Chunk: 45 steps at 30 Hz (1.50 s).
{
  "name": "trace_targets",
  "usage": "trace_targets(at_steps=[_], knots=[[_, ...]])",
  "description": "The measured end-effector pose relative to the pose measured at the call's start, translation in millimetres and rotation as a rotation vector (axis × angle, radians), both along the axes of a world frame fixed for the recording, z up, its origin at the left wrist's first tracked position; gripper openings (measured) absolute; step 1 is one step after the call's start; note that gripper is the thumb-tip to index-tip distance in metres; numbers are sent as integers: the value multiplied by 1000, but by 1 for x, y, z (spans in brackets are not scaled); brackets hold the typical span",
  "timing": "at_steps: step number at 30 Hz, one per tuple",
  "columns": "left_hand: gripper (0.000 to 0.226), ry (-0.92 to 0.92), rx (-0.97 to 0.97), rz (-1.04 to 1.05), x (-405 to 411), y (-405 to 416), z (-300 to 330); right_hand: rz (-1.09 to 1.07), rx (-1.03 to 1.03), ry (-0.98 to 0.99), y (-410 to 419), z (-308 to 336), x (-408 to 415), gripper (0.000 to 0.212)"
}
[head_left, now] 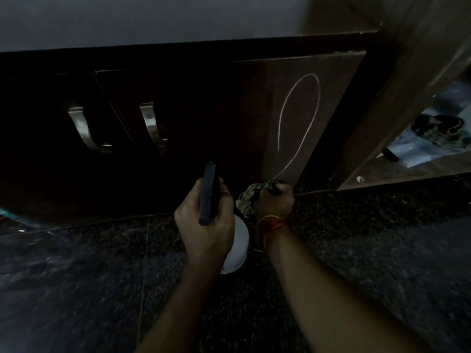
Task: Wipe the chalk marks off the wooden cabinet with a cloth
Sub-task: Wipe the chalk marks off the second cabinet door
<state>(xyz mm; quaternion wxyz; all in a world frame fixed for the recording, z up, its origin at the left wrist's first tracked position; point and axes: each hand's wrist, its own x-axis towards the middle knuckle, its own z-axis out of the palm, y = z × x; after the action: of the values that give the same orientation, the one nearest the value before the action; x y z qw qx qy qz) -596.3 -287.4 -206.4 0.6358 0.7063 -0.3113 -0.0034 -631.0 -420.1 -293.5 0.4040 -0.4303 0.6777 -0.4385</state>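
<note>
Far to the left of both hands, 2 curved metal handles [82, 128] [152, 124] stand on the dark doors of the wooden cabinet [178, 110], well above the level of the knuckles. Nearer, the left hand [206, 220] has its fingers curled around a slim dark object [209, 193], which it holds upright with the upper end pointing toward the cabinet; what the object is cannot be told in the dim light. Just under this hand, partly hidden by the palm and wrist, sits a white rounded container [238, 247] on the dark speckled floor [76, 289].

Just beside it on the right, the right hand [275, 200] grips a bunched patterned cloth [251, 198], fingers closed over it, and presses it against the lower edge of the lit cabinet door. A red and yellow thread band [271, 224] circles that wrist. Directly above the right hand, a long chalk loop [298, 123] runs up the door, and its tail comes down to meet the cloth at the fingers.

Further right of the right hand, an open shelf [397, 171] of lighter wood holds a dark rounded item [438, 127] lying on pale sheets [420, 149], too blurred to identify.
</note>
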Motion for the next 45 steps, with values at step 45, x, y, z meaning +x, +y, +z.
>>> trace_targets(at_steps=[45], knots=[[16,21,-118,-56,-13,10,3,36,-565,116,-15,68,-31,24]])
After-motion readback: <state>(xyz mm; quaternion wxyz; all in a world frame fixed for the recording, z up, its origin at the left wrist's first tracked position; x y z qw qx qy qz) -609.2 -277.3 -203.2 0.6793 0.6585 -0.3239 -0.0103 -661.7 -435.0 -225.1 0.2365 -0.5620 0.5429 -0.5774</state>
